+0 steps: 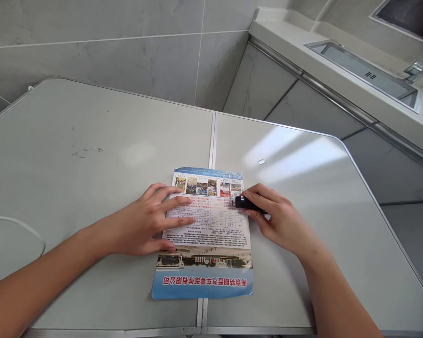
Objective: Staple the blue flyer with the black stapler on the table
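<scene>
A printed leaflet (206,234) with photos, a table of figures and a blue bottom band lies on the grey folding table (91,155), upside down to me. My left hand (151,220) rests flat on the leaflet's left edge, fingers spread. My right hand (278,218) is closed around a small black stapler (245,203), whose tip sits at the leaflet's right edge, about a third of the way down.
A tiny metal scrap (261,161) lies on the table beyond the leaflet. A white curved object (10,239) shows at the left edge. A counter with a steel sink (366,72) and tap (421,68) runs along the right. Tiled wall stands behind.
</scene>
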`<state>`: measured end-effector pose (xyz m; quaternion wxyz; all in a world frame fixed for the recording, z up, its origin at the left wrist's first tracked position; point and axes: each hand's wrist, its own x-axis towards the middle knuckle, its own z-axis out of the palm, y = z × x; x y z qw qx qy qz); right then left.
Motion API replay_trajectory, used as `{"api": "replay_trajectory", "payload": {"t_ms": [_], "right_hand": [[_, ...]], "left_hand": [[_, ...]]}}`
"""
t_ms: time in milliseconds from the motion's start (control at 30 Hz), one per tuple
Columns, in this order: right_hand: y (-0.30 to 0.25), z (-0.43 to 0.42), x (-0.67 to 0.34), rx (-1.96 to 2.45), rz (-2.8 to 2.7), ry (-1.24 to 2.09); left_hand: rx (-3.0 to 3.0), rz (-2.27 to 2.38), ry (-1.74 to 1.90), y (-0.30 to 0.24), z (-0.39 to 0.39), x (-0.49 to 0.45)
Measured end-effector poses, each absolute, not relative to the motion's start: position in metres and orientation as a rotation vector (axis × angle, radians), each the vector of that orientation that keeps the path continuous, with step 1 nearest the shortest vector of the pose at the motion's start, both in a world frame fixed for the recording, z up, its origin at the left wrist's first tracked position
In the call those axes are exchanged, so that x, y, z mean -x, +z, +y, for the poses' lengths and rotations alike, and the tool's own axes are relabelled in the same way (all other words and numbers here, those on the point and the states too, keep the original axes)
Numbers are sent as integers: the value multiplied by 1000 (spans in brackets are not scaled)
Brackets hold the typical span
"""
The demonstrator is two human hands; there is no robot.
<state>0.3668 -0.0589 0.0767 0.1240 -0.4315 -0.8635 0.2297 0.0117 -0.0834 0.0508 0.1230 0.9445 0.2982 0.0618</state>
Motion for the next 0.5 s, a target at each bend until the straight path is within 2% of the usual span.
{"api": "replay_trajectory", "payload": {"t_ms": [500], "right_hand": [[74,-58,-363,1261,-2581,631]], "left_hand": [[-2733,883,174,50,-85,-12]]}}
